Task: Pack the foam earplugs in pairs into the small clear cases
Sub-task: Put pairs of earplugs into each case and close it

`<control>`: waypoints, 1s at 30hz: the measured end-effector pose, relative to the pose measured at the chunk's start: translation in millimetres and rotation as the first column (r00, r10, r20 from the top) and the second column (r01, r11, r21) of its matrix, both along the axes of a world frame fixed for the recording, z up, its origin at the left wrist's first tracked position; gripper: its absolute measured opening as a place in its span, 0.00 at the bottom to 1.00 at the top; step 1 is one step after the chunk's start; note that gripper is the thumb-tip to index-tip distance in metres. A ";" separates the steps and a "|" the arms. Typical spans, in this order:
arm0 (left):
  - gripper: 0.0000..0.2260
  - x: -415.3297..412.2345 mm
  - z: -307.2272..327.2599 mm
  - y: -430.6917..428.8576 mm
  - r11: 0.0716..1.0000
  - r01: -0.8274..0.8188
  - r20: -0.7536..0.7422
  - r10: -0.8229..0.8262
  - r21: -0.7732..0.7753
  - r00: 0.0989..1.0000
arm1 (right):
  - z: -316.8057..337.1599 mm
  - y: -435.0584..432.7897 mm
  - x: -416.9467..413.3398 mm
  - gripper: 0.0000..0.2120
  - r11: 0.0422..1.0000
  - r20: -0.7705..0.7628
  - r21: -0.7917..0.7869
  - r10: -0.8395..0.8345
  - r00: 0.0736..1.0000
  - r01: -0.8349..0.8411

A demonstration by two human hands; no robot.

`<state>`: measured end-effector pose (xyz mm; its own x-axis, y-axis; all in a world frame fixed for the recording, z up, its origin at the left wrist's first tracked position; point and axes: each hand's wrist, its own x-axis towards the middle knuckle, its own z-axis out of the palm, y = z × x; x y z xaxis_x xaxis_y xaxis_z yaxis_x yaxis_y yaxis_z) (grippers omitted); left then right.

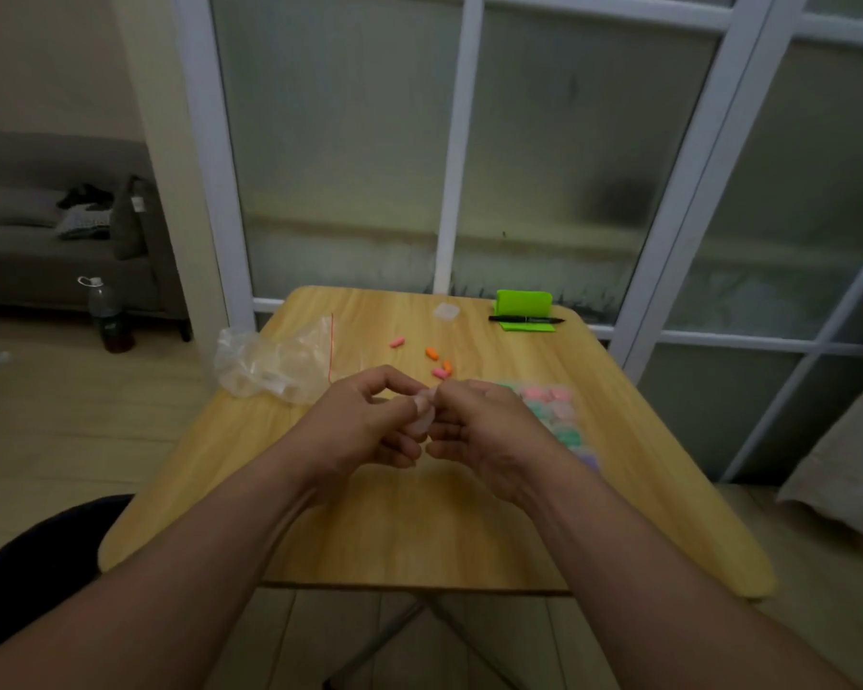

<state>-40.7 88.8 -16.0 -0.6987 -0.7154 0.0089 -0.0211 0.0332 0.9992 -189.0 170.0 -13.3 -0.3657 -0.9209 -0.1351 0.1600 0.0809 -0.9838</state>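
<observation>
The left hand [365, 420] and right hand [479, 425] together pinched a small clear case [422, 415] at frame centre; apparently filled cases [554, 405] lay just right, while several loose earplugs [439, 368] and one empty case [444, 311] lay unpacked above centre.

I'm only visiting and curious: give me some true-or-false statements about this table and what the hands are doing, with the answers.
1. The left hand and right hand together hold a small clear case above the table. True.
2. The black pen lies at the table's near edge. False: it lies at the far edge, in front of a green object.
3. Pink and orange earplugs lie loose on the table beyond the hands. True.
4. The crumpled clear bag sits on the person's right. False: it is on their left.
5. A bottle stands on the table. False: it stands on the floor.
</observation>
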 end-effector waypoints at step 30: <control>0.16 -11.5 -5.9 -7.1 0.717 -0.041 -0.154 0.205 0.695 0.967 | 11.4 -18.2 -65.3 0.09 0.938 -0.636 -0.094 -0.313 0.705 0.333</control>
